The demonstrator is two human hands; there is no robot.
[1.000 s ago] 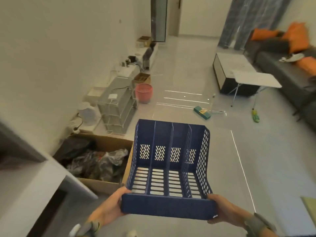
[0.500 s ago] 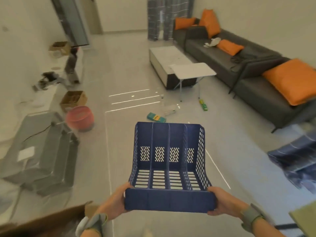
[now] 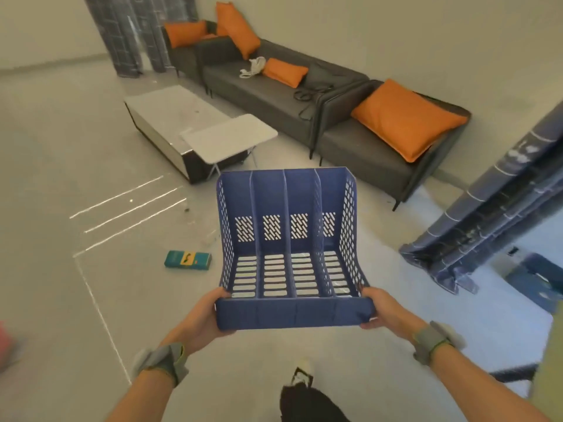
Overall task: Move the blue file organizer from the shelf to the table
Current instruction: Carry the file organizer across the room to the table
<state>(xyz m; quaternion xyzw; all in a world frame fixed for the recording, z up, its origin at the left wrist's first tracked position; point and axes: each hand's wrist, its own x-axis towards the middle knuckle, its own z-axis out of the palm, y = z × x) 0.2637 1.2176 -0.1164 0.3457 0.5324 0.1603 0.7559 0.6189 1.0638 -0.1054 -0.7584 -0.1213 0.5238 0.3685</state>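
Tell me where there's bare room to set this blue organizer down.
The small white folding table beside the low white coffee table looks bare; the coffee table's top looks nearly bare too. The grey sofa is crowded with orange cushions, a white cloth and a black cable.

Head camera looks down, close over floor (image 3: 91, 178)

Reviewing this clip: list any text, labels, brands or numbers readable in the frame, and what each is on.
No text can be read.
Teal box on the floor: yellow and orange printed marks, too small and blurred to read.
Blue file organizer: no label visible.
Wrist bands: no markings visible.
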